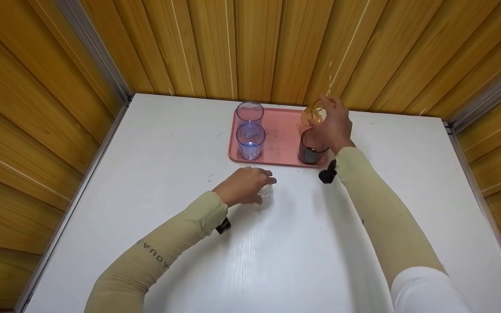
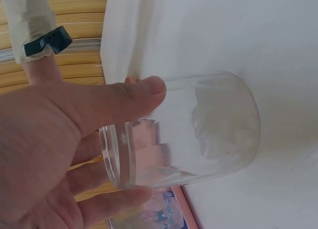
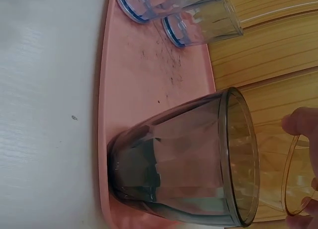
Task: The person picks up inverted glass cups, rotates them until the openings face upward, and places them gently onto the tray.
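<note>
My left hand (image 1: 246, 184) grips a clear glass jar (image 2: 213, 124) near its rim, thumb on one side and fingers on the other, over the white table in front of the tray. A whitish patch shows in its lower part. At the tray's far right corner, my right hand (image 1: 335, 124) holds an amber cup (image 3: 273, 174) by its rim. Just in front of that cup, a dark grey tumbler (image 3: 184, 159) stands on the pink tray (image 1: 282, 139), under the right wrist in the head view.
On the tray's left side stand two bluish clear tumblers, a nearer one (image 1: 250, 143) and a farther one (image 1: 249, 114). The tray lies on the white table (image 1: 168, 152) close to its back edge. Wood-plank walls (image 1: 255, 48) border the back and sides.
</note>
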A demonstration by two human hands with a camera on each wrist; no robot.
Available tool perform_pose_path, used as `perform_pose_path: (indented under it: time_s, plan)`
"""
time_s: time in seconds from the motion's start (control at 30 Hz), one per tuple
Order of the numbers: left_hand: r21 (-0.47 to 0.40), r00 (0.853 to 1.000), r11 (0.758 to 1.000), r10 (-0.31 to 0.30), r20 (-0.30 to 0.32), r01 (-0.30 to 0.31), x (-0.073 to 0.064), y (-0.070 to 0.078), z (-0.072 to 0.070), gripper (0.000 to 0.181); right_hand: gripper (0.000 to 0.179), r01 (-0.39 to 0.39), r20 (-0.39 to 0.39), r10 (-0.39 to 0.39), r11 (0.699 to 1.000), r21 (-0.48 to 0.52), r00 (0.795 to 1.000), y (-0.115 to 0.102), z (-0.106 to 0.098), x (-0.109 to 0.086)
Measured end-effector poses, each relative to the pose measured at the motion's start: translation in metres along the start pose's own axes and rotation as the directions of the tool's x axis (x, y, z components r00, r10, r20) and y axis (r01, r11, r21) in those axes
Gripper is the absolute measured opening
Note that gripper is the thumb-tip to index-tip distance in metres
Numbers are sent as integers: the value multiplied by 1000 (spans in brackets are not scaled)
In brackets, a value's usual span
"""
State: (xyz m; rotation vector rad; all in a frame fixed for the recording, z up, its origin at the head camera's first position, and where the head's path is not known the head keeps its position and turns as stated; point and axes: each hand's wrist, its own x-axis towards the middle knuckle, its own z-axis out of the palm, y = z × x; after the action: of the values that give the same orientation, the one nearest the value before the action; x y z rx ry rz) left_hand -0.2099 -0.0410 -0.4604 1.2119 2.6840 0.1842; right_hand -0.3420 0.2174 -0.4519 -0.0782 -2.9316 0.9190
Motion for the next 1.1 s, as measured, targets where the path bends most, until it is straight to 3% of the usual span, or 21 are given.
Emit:
perform_pose_path:
  time_s: [0.23,0.47,0.87,1.1]
  plan:
    - [-7,1000,1000,-9,1,9,1,2,1,57,83,-2,26,3,1000,-26,1000,6,3,7]
    - [55,1000,998,3,-4,-3,1,5,1,57,79,25,44,-23,999,-46,999,11,5,11]
    - [50,1000,999,-6,-19,7,-1,5,4,56,82,-31,107,34,999,-30,994,15,12,17]
    - [46,1000,999,-7,-23,8,-1,3,3,57,86,-107,154,104,994,14,983,12,15,19]
